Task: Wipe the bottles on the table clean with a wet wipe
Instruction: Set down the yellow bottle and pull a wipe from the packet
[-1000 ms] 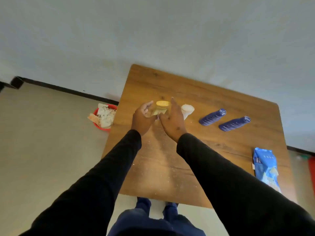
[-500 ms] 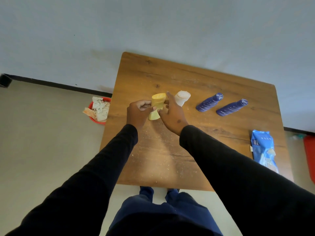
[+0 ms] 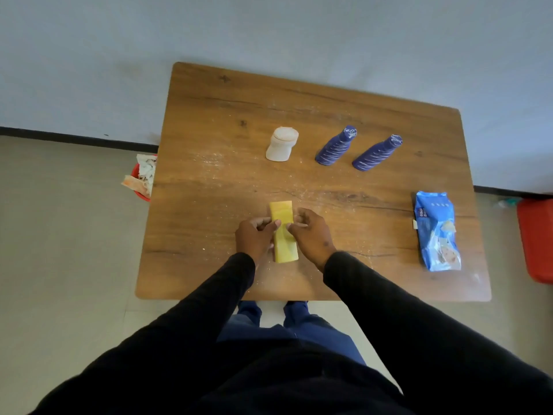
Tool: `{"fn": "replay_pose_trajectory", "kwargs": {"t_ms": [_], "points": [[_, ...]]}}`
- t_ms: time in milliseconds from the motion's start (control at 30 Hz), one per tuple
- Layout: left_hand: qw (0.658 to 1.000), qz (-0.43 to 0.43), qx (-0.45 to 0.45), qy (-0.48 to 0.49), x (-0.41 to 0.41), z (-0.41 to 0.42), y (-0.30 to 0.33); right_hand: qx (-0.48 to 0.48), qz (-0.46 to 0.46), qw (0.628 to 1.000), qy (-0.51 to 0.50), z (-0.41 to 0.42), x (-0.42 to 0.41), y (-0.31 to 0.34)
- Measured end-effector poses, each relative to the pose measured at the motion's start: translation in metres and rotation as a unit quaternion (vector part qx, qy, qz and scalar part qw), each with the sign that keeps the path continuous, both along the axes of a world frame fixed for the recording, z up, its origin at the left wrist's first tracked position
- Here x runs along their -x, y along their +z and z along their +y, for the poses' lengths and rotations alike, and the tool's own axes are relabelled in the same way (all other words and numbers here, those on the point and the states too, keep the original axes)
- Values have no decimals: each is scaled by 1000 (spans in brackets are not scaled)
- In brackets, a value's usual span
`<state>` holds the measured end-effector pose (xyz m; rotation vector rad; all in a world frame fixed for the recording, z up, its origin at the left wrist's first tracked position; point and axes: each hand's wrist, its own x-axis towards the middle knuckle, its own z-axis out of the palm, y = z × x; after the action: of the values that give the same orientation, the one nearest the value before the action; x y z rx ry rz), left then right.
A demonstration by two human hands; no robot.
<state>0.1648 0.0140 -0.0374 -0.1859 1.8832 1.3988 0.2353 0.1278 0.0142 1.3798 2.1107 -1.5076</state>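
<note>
Both hands, left hand (image 3: 254,238) and right hand (image 3: 311,235), pinch the tall yellow plastic bottle (image 3: 283,232) above the brown wooden table (image 3: 209,190)

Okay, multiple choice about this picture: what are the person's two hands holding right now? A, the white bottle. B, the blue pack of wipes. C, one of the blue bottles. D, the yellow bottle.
D: the left hand and right hand both grip the yellow bottle near the table's front edge, while the other bottles and the pack sit untouched.
</note>
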Motion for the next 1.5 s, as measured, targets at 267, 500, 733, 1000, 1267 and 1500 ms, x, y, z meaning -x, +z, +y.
{"fn": "replay_pose_trajectory", "kwargs": {"t_ms": [267, 500, 733, 1000, 1267, 1500], "points": [[995, 62, 73, -23, -2, 7, 8, 29, -2, 996, 86, 9, -13, 0], [985, 137, 86, -57, -21, 27, 28, 32, 37, 998, 39, 56, -51, 8], [984, 75, 18, -164, -70, 115, 65, -6, 77, 995, -69, 131, -98, 17], [958, 13, -34, -283, -134, 234, 65, -56, 79, 979, -179, 200, -181, 11], [948, -41, -23, -316, -191, 305, 49, -122, 29, 927, -353, 256, -243, -18], [956, -53, -1, -289, -205, 333, 40, -78, 20, 939, -334, 277, -228, -35]]}}
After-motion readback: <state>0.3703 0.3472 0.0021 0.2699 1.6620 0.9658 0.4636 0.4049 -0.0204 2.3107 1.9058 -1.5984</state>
